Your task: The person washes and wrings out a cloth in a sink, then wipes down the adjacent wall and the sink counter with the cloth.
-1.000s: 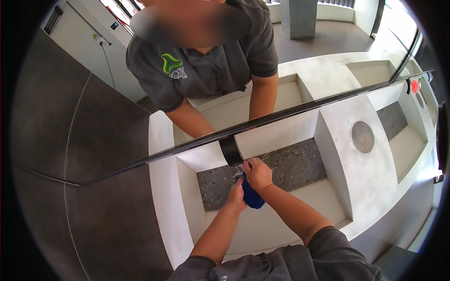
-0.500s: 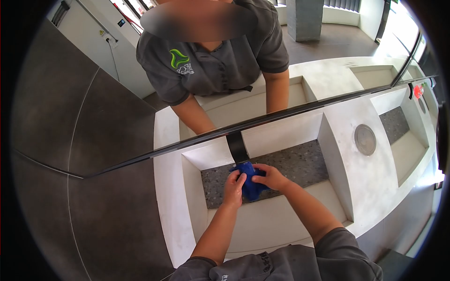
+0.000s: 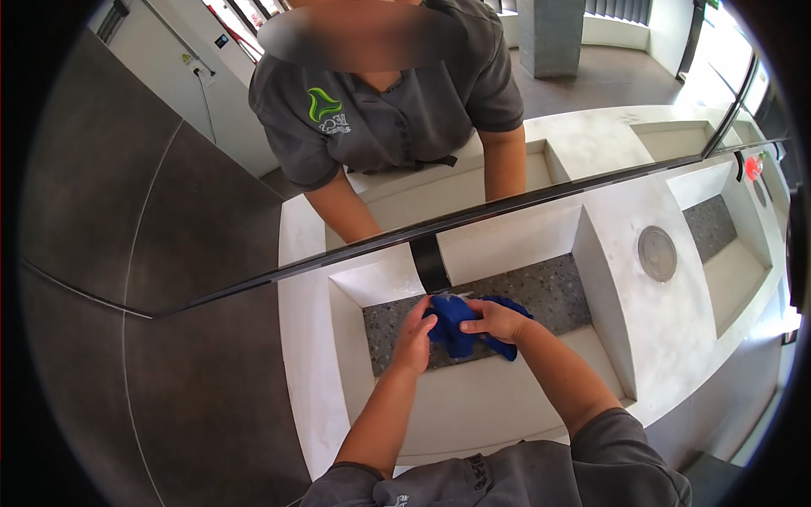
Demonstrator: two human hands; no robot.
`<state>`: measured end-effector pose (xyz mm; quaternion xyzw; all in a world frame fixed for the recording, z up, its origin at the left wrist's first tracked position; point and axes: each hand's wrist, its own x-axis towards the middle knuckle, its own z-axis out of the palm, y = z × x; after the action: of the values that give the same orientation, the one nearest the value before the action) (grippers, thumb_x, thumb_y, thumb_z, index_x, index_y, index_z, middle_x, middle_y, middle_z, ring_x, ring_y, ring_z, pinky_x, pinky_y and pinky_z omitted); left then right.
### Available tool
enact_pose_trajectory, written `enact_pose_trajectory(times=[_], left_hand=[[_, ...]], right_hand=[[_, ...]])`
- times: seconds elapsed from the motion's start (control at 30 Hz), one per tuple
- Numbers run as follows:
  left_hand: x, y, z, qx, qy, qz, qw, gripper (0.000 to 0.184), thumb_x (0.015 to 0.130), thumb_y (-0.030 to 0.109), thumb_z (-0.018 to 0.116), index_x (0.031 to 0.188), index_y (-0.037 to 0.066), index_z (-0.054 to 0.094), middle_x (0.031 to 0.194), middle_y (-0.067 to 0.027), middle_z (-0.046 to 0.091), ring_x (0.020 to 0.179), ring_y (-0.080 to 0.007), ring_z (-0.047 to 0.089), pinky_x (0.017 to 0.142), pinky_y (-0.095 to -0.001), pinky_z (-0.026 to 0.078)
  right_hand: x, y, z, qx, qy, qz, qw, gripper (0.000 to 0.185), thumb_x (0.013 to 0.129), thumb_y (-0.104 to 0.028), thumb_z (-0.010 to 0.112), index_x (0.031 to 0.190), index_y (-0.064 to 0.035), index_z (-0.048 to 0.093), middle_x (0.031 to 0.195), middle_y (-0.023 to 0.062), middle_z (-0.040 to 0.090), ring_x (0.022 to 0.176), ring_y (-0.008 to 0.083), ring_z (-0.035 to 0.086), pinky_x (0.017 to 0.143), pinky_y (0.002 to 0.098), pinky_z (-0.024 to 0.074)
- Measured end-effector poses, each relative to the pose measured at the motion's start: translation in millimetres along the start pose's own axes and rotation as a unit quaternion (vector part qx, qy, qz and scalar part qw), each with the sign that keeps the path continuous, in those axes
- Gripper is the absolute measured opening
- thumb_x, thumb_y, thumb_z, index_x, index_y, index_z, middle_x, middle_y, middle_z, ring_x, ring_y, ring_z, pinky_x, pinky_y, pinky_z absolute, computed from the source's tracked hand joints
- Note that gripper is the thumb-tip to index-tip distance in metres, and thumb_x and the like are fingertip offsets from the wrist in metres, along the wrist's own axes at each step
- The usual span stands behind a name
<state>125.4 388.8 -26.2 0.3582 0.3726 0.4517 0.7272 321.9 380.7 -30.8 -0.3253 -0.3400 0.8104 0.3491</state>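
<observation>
A blue cloth (image 3: 454, 328) is bunched between my two hands, just below a black faucet (image 3: 431, 264). My left hand (image 3: 415, 338) grips its left side, thumb on top. The fingers of my right hand (image 3: 497, 323) are closed on its right side, and a loose part of the cloth hangs out past that hand. Something clear or whitish, which looks like water, shows at the cloth's upper edge under the faucet. Both hands are over the speckled grey bottom (image 3: 549, 296) of a white sink (image 3: 608, 304).
A long mirror (image 3: 397, 198) runs along the back of the counter and reflects a person in a grey shirt. A round metal lid (image 3: 657, 253) is set in the white counter at right. Beyond it lies a second basin (image 3: 726, 270). Dark wall panels (image 3: 203, 363) stand on the left.
The cloth has spread wider, with a flap now out to the right beyond my right hand. My right hand has shifted slightly right and down; my left has moved slightly.
</observation>
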Motion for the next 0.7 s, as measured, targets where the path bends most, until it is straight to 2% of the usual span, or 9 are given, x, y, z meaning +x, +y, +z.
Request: enact_pose_trajectory(times=[0.07, 0.13, 0.23, 0.33, 0.4, 0.43, 0.53, 0.6, 0.7], left_hand=[[-2, 5, -12, 0.017, 0.011, 0.009, 1.000, 0.058, 0.079, 0.009, 0.060, 0.131, 0.000, 0.035, 0.127, -0.0110, 0.043, 0.112, -0.0167, 0.044, 0.096, -0.0286, 0.034], [-4, 16, -15, 0.158, 0.061, 0.019, 0.985, 0.056, 0.080, 0.006, 0.058, 0.131, 0.001, 0.036, 0.130, -0.0120, 0.041, 0.114, -0.0180, 0.044, 0.097, -0.0295, 0.033], [-9, 16, -13, 0.042, 0.117, 0.022, 0.992, 0.051, 0.085, 0.013, 0.055, 0.131, 0.001, 0.037, 0.127, -0.0124, 0.045, 0.115, -0.0215, 0.044, 0.099, -0.0370, 0.032], [-11, -7, -22, -0.122, 0.172, -0.044, 0.976, 0.045, 0.086, 0.024, 0.057, 0.122, 0.000, 0.046, 0.121, -0.0138, 0.050, 0.111, -0.0246, 0.049, 0.097, -0.0420, 0.035], [-15, -24, -20, -0.225, 0.102, -0.217, 0.944, 0.048, 0.084, 0.026, 0.061, 0.119, -0.001, 0.044, 0.109, -0.0128, 0.055, 0.101, -0.0225, 0.054, 0.091, -0.0349, 0.041], [-18, -33, -21, -0.225, 0.101, -0.216, 0.945, 0.048, 0.084, 0.026, 0.061, 0.119, -0.001, 0.044, 0.109, -0.0128, 0.055, 0.101, -0.0225, 0.054, 0.091, -0.0349, 0.041], [-21, -43, -19, -0.182, 0.015, -0.314, 0.932, 0.039, 0.082, 0.028, 0.064, 0.107, 0.000, 0.051, 0.097, -0.0091, 0.058, 0.092, -0.0187, 0.057, 0.086, -0.0304, 0.044], [-22, -40, -18, 0.032, -0.012, -0.228, 0.973, 0.036, 0.079, 0.025, 0.066, 0.103, 0.000, 0.054, 0.090, -0.0057, 0.060, 0.088, -0.0147, 0.058, 0.081, -0.0262, 0.044], [-14, -17, -23, 0.180, 0.029, -0.151, 0.972, 0.034, 0.077, 0.016, 0.067, 0.104, 0.001, 0.054, 0.091, -0.0060, 0.060, 0.087, -0.0151, 0.057, 0.080, -0.0283, 0.045]], right_hand=[[-10, -9, 1, -0.156, 0.074, 0.073, 0.982, 0.052, 0.076, -0.021, 0.069, 0.121, -0.0041, 0.050, 0.105, 0.0049, 0.058, 0.094, 0.0118, 0.053, 0.080, 0.0273, 0.0440], [-6, 7, -20, -0.222, 0.151, 0.088, 0.959, 0.032, 0.074, -0.013, 0.069, 0.104, -0.0045, 0.060, 0.094, 0.0035, 0.060, 0.083, 0.0094, 0.055, 0.072, 0.0268, 0.0457], [-8, 6, -28, 0.010, 0.197, -0.093, 0.976, 0.019, 0.071, 0.001, 0.069, 0.081, -0.0074, 0.055, 0.080, 0.0026, 0.060, 0.072, 0.0112, 0.057, 0.070, 0.0244, 0.0468], [-9, -8, -24, 0.054, 0.189, -0.138, 0.971, 0.021, 0.071, 0.005, 0.066, 0.080, -0.0082, 0.053, 0.079, 0.0030, 0.060, 0.069, 0.0126, 0.059, 0.071, 0.0252, 0.0484], [-12, -22, -14, 0.083, 0.166, -0.112, 0.976, 0.023, 0.069, 0.006, 0.066, 0.080, -0.0085, 0.052, 0.080, 0.0022, 0.060, 0.071, 0.0122, 0.058, 0.072, 0.0249, 0.0474], [-12, -26, -10, 0.112, 0.142, -0.086, 0.980, 0.025, 0.068, 0.008, 0.066, 0.080, -0.0088, 0.051, 0.081, 0.0015, 0.059, 0.074, 0.0118, 0.057, 0.073, 0.0246, 0.0465], [-3, -20, -9, -0.046, 0.098, -0.096, 0.989, 0.028, 0.066, 0.009, 0.065, 0.081, -0.0091, 0.050, 0.082, -0.0008, 0.057, 0.078, 0.0106, 0.054, 0.075, 0.0235, 0.0437], [-4, -15, -15, -0.066, 0.088, -0.084, 0.990, 0.029, 0.065, 0.009, 0.065, 0.082, -0.0083, 0.050, 0.085, -0.0021, 0.055, 0.082, 0.0099, 0.051, 0.076, 0.0226, 0.0413], [-7, -16, -20, -0.145, 0.135, -0.097, 0.975, 0.029, 0.064, 0.006, 0.068, 0.084, -0.0072, 0.051, 0.087, -0.0008, 0.054, 0.082, 0.0115, 0.051, 0.076, 0.0238, 0.0416]])
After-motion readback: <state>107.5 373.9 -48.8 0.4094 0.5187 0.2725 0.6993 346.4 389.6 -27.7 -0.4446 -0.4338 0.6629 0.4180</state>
